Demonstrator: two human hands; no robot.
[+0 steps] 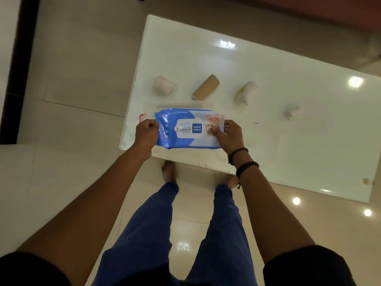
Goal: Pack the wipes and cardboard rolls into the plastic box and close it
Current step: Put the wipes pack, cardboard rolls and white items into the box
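Observation:
A blue and white wet wipes pack (188,129) is held flat between both hands near the table's front left corner. My left hand (146,132) grips its left end and my right hand (228,134) pinches its right end. Behind and under the pack lies a clear plastic box (177,105) with a red latch (142,117), mostly hidden by the pack. Beyond it on the table lie a brown cardboard roll (206,87), a white roll (164,86), a white and yellow roll (246,92) and a small white roll (292,111).
The glossy white table (299,141) stands on a pale tiled floor (82,69). My legs in blue trousers and my bare feet are below the table's near edge. A dark strip runs along the far left.

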